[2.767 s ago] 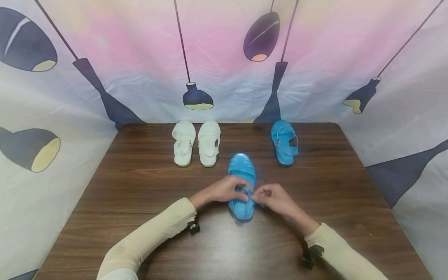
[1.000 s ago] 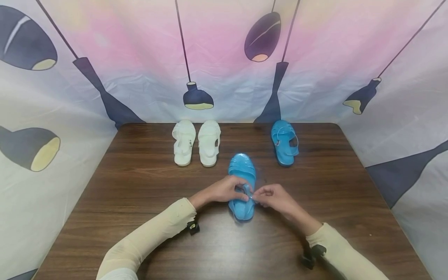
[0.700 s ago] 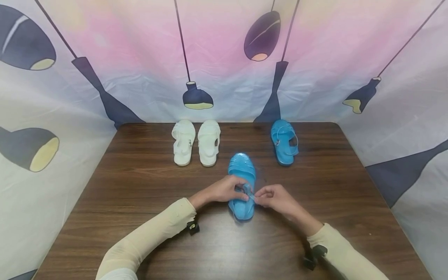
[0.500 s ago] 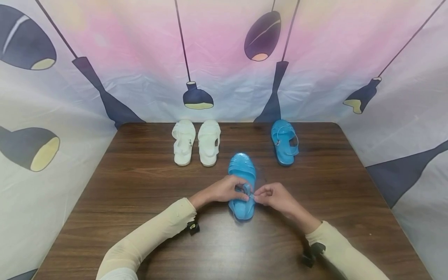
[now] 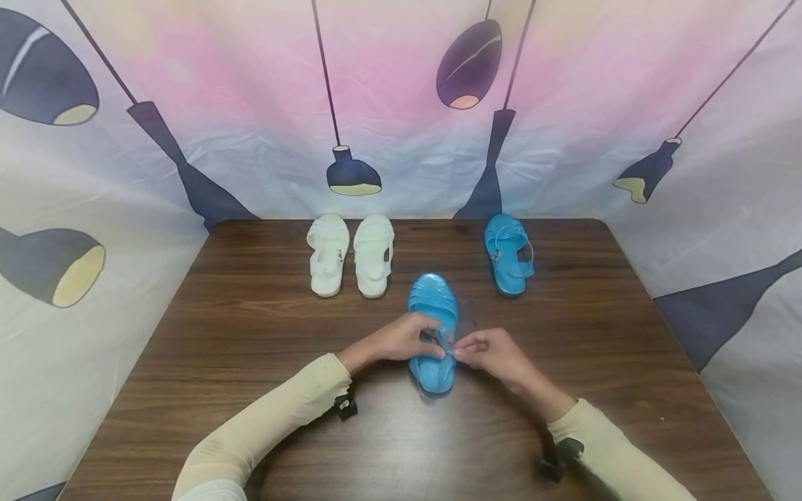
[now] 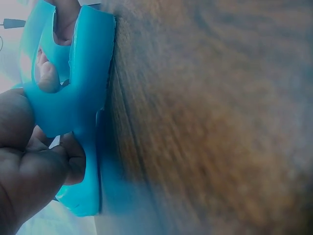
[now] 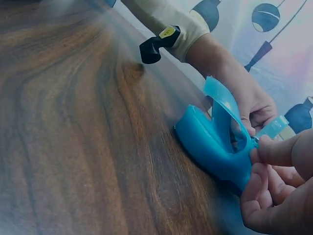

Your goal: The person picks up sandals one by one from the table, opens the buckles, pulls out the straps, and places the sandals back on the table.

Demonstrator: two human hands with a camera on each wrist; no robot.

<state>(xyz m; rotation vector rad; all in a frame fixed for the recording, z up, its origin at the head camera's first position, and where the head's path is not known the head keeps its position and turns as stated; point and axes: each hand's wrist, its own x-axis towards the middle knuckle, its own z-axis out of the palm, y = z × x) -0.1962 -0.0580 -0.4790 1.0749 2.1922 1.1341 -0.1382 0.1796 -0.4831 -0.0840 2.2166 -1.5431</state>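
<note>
A blue jelly sandal (image 5: 432, 296) lies toe away on the table between both hands. My left hand (image 5: 404, 339) holds its ankle strap from the left, thumb over the strap. From the right side, my right hand (image 5: 493, 353) pinches at the small buckle with thumb and forefinger. In the right wrist view the free strap end (image 7: 275, 127) sticks up past the fingertips, and the heel strap (image 7: 221, 94) stands up behind. The left wrist view has the sandal's side (image 6: 90, 63) close up, with left-hand fingers (image 6: 74, 159) at its opening. The fingertips partly hide the buckle.
A second blue sandal (image 5: 512, 284) stands at the table's back right. Two white sandals, the left one (image 5: 327, 280) and the right one (image 5: 372, 278), sit side by side at the back left. A printed cloth (image 5: 401, 90) hangs behind the wooden table (image 5: 263, 334).
Both hands stay at the sandal, almost in place. The right fingertips and the strap end at the buckle shift slightly back and forth.
</note>
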